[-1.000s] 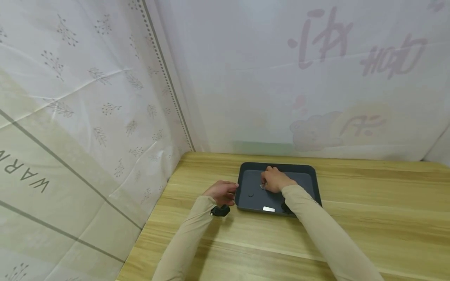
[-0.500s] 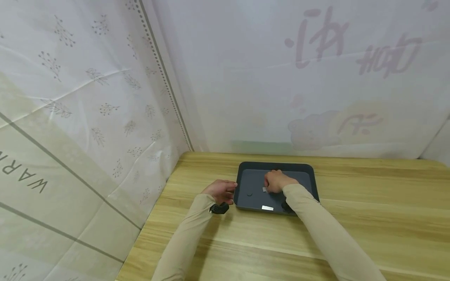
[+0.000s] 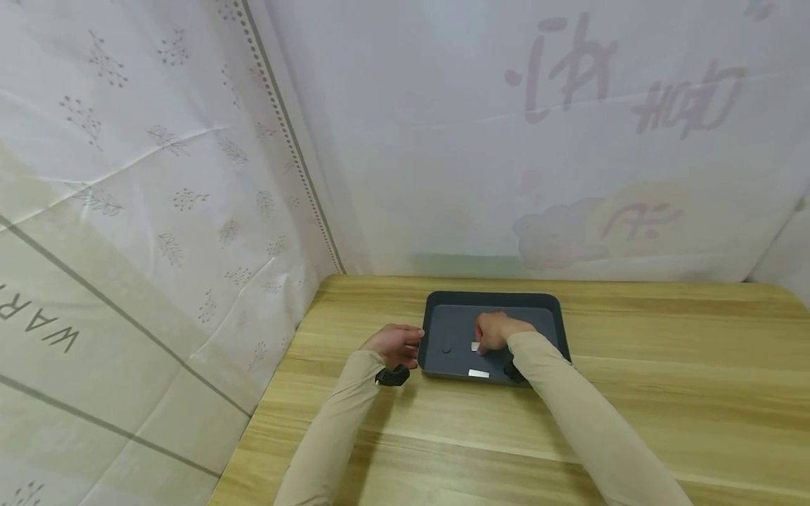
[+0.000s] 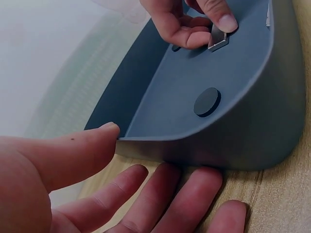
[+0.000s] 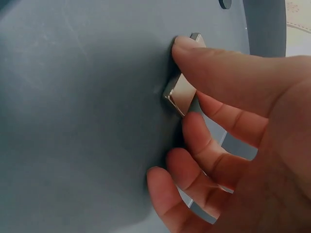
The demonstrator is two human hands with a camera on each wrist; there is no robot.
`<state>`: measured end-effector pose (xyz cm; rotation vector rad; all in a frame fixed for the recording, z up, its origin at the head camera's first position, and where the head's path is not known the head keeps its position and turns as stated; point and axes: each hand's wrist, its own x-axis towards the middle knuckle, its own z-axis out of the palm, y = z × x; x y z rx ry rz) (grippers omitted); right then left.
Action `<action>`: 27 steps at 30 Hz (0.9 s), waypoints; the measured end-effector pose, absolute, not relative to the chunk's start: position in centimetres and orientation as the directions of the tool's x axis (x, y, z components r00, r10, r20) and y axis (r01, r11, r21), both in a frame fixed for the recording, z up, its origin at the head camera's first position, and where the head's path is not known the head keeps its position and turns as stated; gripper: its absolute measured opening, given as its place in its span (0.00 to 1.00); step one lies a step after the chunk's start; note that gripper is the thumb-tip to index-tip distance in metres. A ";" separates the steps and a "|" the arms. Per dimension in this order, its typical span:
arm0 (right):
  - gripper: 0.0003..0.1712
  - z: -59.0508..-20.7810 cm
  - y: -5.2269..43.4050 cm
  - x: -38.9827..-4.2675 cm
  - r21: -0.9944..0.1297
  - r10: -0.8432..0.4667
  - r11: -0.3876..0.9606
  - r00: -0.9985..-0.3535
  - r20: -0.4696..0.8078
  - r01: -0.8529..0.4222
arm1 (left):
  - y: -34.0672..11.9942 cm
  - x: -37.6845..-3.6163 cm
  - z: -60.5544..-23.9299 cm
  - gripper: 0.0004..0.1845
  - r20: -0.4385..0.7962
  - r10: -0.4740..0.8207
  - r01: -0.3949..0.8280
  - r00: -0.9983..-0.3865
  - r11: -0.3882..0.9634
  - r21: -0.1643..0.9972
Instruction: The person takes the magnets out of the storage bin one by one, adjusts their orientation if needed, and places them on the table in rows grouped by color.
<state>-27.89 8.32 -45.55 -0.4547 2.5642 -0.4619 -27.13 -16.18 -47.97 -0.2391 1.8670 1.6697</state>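
A dark grey tray (image 3: 493, 297) lies on the wooden table. Inside it my right hand (image 3: 496, 330) pinches a small silver metal block (image 3: 475, 346) between thumb and fingers and holds it against the tray floor (image 5: 87, 97). The right wrist view shows that block (image 5: 181, 94) tilted on edge under the thumb. My left hand (image 3: 395, 344) rests at the tray's left side. Its thumb touches the rim (image 4: 146, 138) and its straight fingers (image 4: 189, 189) lie on the table along the outer wall. A black round disc (image 4: 207, 101) lies flat in the tray near that wall.
A second silver block (image 3: 478, 373) lies by the tray's near rim. White printed sheets close off the table at the back and left. Bare wooden tabletop (image 3: 664, 365) stretches to the right and in front of the tray.
My right hand has drawn the silver block from the tray's middle toward the near side. The left hand has stayed at the tray's left edge.
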 end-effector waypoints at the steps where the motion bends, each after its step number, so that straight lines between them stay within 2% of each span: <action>1: 0.08 -45.5 8.3 -27.9 -0.400 -0.398 0.887 -0.823 -0.406 -0.232 | -16.2 -27.1 -48.0 0.17 -0.546 0.262 -0.513 -0.796 0.188 0.838; 27: 0.09 -45.6 8.8 -27.5 -0.480 -0.431 0.848 -0.819 -0.378 -0.225 | -16.0 -26.9 -48.2 0.16 -0.538 0.228 -0.501 -0.811 0.202 0.841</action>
